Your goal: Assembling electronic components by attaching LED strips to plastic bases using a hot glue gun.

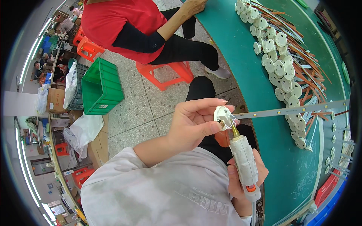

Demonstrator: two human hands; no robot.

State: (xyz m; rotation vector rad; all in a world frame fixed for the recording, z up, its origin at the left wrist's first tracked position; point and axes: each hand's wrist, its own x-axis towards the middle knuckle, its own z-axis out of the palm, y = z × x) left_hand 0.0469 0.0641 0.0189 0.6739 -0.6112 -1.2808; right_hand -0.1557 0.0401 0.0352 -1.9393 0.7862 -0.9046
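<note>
Pinched between the thumb and fingers of my left hand [190,120] is a round white plastic lamp cap [222,113] with small parts and thin wires on its face. A narrow LED strip [294,110] with yellow chips runs from beside the cap to the right, over the bench. My right hand [247,173] is wrapped round a glue gun [243,156], its body covered in white wrapping, with an orange-red switch low on it. The gun's brass nozzle points up at the cap's lower edge, close to the wires; whether it touches them I cannot tell.
On the green workbench [279,177] lie many white round caps [279,67] with brown and white strips. A co-worker in a red shirt [117,26] sits on an orange stool [166,73] at the far side. A green crate [102,86] stands on the floor at left, beside flattened cardboard [98,145].
</note>
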